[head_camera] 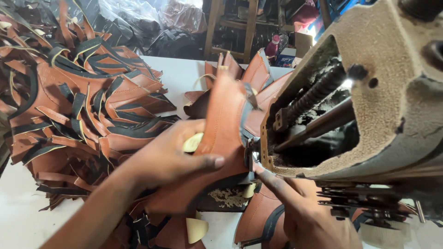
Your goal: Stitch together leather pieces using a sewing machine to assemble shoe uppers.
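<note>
The left hand (170, 159) pinches a brown leather piece (221, 133), thumb on top, holding it up against the sewing machine (369, 92). The right hand (309, 216), under the machine, points a finger at the needle area. Cut pieces (78, 101) are heaped on the white desk (23, 216).

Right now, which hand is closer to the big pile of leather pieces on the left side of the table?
Left. The left hand grips the brown leather piece right beside the pile. The right hand is farther off, under the sewing machine, its finger pointing at the needle area.
</note>
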